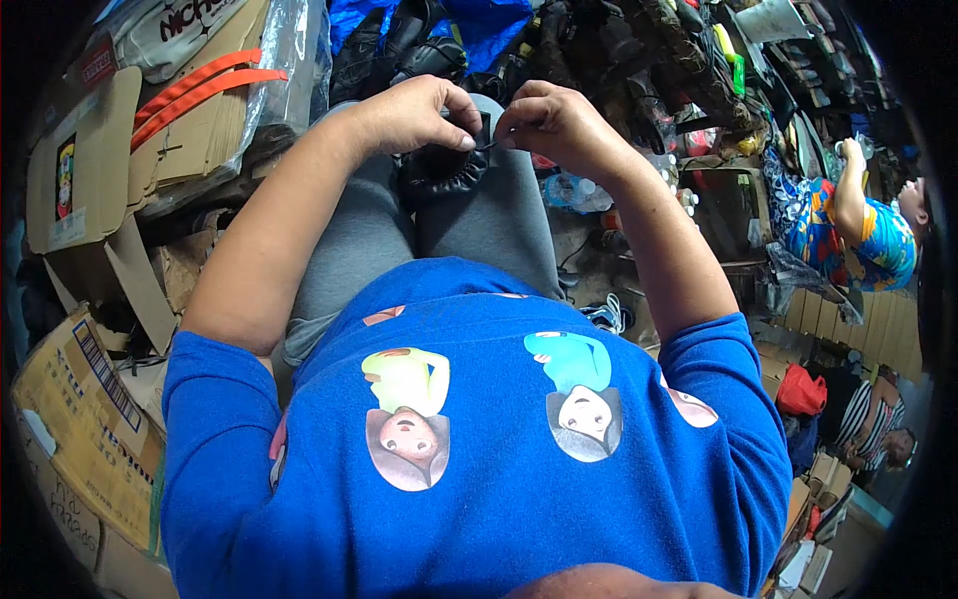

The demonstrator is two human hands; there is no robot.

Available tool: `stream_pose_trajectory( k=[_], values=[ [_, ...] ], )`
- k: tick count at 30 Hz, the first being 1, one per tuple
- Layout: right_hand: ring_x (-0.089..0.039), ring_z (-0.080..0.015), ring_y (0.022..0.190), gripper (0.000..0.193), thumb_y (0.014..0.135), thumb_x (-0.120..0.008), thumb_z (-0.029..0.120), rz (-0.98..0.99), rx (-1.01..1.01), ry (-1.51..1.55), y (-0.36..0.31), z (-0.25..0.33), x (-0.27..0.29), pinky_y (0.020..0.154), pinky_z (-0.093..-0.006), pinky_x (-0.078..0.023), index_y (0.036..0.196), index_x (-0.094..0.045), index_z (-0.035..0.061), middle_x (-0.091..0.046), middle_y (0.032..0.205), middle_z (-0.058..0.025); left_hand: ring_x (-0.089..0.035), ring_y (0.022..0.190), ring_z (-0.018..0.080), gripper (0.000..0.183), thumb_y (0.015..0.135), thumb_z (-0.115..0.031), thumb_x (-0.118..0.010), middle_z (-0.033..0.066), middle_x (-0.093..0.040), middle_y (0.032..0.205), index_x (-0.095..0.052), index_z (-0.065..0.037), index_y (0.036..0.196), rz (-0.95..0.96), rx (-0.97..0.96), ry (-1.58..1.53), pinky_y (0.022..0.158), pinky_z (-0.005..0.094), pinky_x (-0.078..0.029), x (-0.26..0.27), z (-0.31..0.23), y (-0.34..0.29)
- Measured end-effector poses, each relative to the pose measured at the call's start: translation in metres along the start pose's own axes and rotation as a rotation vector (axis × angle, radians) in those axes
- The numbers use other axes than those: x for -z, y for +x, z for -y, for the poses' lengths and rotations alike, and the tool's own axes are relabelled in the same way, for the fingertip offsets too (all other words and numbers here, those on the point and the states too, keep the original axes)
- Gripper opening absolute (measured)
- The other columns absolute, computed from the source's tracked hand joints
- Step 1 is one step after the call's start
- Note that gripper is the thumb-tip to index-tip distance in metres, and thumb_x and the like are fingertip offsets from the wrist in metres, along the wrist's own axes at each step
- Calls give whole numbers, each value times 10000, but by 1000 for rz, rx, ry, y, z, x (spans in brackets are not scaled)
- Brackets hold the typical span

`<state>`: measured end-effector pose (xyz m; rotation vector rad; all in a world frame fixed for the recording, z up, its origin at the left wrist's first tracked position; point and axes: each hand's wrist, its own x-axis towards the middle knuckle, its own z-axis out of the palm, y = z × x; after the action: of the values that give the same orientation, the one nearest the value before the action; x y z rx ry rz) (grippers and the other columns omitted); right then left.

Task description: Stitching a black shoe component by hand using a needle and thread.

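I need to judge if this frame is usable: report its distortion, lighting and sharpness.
Head view: strong fisheye bending, with black corners at the rim; even, soft daylight with no hard shadows; glare on the clear plastic wrap; the left hand, right hand and the soft black leather piece are reasonably sharp; the edges are smeared.

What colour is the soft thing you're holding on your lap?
Black. The gathered leather piece rests on the knees under both hands, seen best in the head view.
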<state>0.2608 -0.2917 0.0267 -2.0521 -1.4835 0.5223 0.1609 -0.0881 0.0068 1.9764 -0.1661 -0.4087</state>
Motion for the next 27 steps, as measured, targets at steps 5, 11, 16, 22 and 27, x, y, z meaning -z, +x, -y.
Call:
stream_pose_trajectory(
  k=[5,11,16,22,27],
  values=[
    [-621,-208,769,131,725,-699,98,-21,-15,79,-3,0,-11,696,-314,-504,852,-695,129,-604,816,-62,-575,885,122,264,752,-147,-704,31,-630,894,-646,-9,969,44,17,-207,858,268,-433,-3,14,4],
    [-582,-100,760,160,737,-691,0,-178,-119,305,-23,-4,-40,653,-247,-468,868,-689,91,-581,786,-20,-584,888,111,303,773,-152,-691,35,-654,901,-648,-9,1037,72,33,-359,871,261,-432,-6,19,1],
    [-634,-187,751,203,719,-699,22,-255,-64,111,-36,12,-41,660,-288,-515,894,-702,123,-603,816,-60,-585,939,129,383,782,-155,-672,54,-653,972,-627,-9,1133,119,58,-413,907,270,-415,-9,20,-3],
    [-621,-258,750,213,731,-679,60,-246,-9,-81,-42,22,-40,651,-340,-514,923,-700,150,-602,813,-76,-535,1071,167,414,797,-136,-614,80,-593,1109,-593,-8,1190,197,24,-316,978,290,-359,-8,15,-4],
    [-602,-276,759,212,747,-605,63,-206,-43,-295,-43,33,-41,692,-378,-489,903,-701,169,-589,819,-92,-527,1084,180,409,809,-127,-599,69,-586,1089,-586,-19,1204,216,1,-263,982,296,-355,-10,19,0]
  ],
)
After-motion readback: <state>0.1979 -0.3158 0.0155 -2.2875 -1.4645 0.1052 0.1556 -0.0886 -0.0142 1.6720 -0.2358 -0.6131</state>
